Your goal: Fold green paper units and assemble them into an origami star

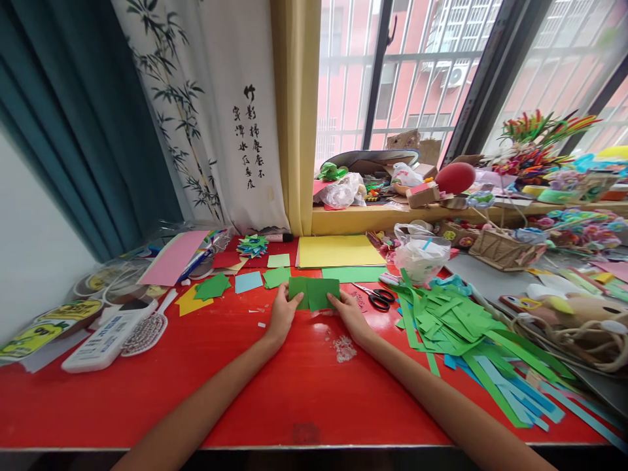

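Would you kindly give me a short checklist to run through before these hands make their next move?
1. Left hand grips the green paper: ok.
2. Right hand grips it at the opposite end: ok.
3. Line near the paper's middle identified as a fold or an edge: cannot tell.
4. Scissors set down, out of both hands: ok, on the red table.
5. Green strips apart from the held paper: ok, piled to the right.
6. Table surface below the hands unmarked: not ok, a whitish patch shows.

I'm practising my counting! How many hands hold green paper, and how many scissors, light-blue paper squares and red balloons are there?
Left hand and right hand holding green paper: 2
Scissors: 1 pair
Light-blue paper square: 1
Red balloon: 1
Total: 5
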Tool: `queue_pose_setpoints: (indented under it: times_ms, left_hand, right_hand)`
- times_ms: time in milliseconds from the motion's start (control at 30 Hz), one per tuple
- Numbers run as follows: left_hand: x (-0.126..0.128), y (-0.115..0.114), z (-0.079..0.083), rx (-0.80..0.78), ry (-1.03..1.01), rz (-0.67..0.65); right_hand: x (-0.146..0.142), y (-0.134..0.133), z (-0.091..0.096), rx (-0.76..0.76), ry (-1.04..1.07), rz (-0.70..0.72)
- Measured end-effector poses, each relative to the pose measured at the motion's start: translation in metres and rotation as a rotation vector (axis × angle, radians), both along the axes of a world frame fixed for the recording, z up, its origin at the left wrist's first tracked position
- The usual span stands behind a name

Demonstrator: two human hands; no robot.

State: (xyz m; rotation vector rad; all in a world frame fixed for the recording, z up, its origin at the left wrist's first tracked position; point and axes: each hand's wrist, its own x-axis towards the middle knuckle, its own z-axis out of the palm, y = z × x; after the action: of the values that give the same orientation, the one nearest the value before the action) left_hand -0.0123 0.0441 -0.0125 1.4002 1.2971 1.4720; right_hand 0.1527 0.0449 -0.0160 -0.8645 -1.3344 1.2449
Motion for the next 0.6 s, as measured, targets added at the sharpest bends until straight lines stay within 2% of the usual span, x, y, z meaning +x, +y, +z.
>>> queue_pose_setpoints:
  times_ms: [67,133,267,433,533,600]
  left_hand:
    - [-0.002,0.001,-0.001,-0.006,0.027,0.04]
    - [-0.003,0.002,-0.002,-0.014,0.054,0.09]
    - [-0.001,0.0,-0.001,0.037,0.146,0.136]
    - [0.0,-0.004,0.003,0.137,0.195,0.057]
    - [-0.003,-0.003,0.002,0.111,0.222,0.018]
    - [-0.005,-0.002,0.001,0.08,0.228,0.044]
  right_hand:
    - [0.003,0.003,-0.003,0.059,-0.056,-0.149]
    - [0.007,0.005,-0.006,0.08,-0.07,-0.228]
    - [0.012,0.007,-0.008,0.091,-0.066,-0.279]
    - [0.01,0.005,-0.007,0.108,-0.059,-0.329]
    - [0.011,0.004,-0.006,0.105,-0.03,-0.35]
    - [0.012,0.005,-0.005,0.096,0.002,-0.387]
